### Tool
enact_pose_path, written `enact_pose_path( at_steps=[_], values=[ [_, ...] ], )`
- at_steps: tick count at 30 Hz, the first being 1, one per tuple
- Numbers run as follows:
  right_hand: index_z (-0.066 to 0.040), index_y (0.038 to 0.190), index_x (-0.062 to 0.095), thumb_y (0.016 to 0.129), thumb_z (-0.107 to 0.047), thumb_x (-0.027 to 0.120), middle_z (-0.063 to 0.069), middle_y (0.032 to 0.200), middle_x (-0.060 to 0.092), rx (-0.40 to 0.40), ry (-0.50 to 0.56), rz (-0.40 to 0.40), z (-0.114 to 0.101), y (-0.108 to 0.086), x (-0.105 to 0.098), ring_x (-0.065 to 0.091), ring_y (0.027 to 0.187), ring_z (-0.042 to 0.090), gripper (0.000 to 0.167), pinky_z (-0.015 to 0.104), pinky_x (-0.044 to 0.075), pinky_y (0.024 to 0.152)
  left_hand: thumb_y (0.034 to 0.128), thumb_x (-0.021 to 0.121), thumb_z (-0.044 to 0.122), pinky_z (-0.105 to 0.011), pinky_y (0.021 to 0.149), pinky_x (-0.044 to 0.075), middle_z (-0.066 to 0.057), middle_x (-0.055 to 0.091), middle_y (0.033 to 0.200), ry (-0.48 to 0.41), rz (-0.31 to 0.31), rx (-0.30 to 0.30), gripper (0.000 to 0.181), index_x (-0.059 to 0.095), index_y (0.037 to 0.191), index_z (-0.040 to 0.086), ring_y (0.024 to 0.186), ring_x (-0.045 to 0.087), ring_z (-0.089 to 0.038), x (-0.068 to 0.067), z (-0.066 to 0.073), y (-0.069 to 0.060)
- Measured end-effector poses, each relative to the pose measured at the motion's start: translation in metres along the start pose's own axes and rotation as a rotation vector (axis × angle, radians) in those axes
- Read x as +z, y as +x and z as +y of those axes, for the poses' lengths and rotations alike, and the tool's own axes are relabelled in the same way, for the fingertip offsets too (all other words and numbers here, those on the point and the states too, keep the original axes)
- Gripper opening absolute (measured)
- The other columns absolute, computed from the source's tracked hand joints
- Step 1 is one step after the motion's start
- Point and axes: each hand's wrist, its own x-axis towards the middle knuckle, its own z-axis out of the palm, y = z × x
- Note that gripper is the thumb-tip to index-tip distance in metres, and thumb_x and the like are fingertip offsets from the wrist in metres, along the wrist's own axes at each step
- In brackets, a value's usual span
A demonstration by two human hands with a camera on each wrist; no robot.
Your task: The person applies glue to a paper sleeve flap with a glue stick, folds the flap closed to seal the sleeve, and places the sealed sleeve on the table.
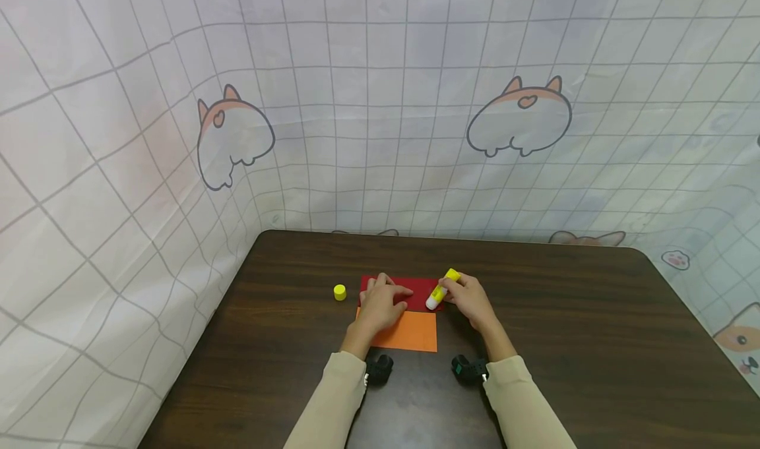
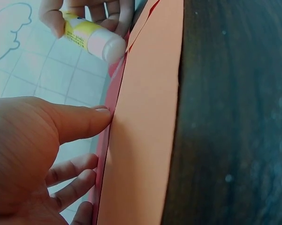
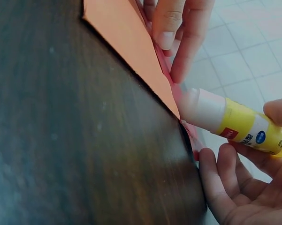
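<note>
My right hand (image 1: 471, 302) pinches a yellow and white glue stick (image 1: 438, 295), its white end down at the right part of a red sheet (image 1: 418, 286). In the right wrist view the uncapped glue stick (image 3: 246, 123) meets the red paper beside the orange edge. My left hand (image 1: 380, 304) rests on the red sheet with fingers spread, thumb near the seam. Nearer the body lies an orange sheet (image 1: 415, 332), along the red one's near edge. The left wrist view has the left thumb and fingers (image 2: 80, 123) on the red strip beside the orange paper (image 2: 145, 117).
A yellow cap (image 1: 340, 293) stands on the dark wooden table (image 1: 564, 343), left of the red sheet. A white grid-patterned curtain (image 1: 380, 106) hangs behind the table and along its sides. Each wrist carries a black camera.
</note>
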Motion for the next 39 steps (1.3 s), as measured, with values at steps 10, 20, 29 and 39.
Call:
enact_pose_path(
  at_steps=[10,20,29,39],
  values=[
    [0.01,0.118,0.064,0.105,-0.02,0.054,0.023,0.115,0.065,-0.006,-0.011,-0.047,-0.02,-0.011,-0.003,0.065,0.097,0.027,0.034,0.048,0.055,0.101,0.0958,0.072,0.024,-0.045,0.086,0.036,-0.006,0.054,0.119,-0.004,0.004,-0.003,0.026,0.077,0.122,0.026,0.111,0.043,-0.026,-0.001,0.0,-0.001],
    [0.012,0.124,0.062,0.105,-0.019,0.054,0.027,0.122,0.065,-0.016,0.018,-0.06,-0.041,-0.027,-0.004,0.067,0.101,0.035,0.037,0.049,0.054,0.102,0.0961,0.071,0.024,-0.048,0.091,0.037,-0.009,0.053,0.129,0.0,-0.002,-0.002,0.026,0.077,0.122,0.027,0.117,0.043,-0.029,-0.001,-0.001,0.0],
    [0.004,0.131,0.06,0.105,-0.031,0.057,0.024,0.123,0.065,0.001,0.035,-0.026,-0.003,-0.001,-0.002,0.069,0.097,0.029,0.044,0.04,0.058,0.096,0.0969,0.07,0.023,-0.048,0.09,0.037,-0.008,0.053,0.128,0.004,-0.002,0.01,0.026,0.077,0.122,0.027,0.115,0.043,-0.029,-0.002,-0.001,0.0],
    [0.0,0.126,0.059,0.106,-0.034,0.056,0.022,0.118,0.063,-0.035,0.019,-0.007,0.003,0.001,-0.001,0.065,0.091,0.022,0.04,0.034,0.06,0.09,0.0977,0.069,0.022,-0.045,0.088,0.036,-0.007,0.054,0.126,-0.004,-0.005,0.007,0.026,0.077,0.122,0.027,0.114,0.043,-0.028,-0.002,-0.001,-0.001]
  ],
)
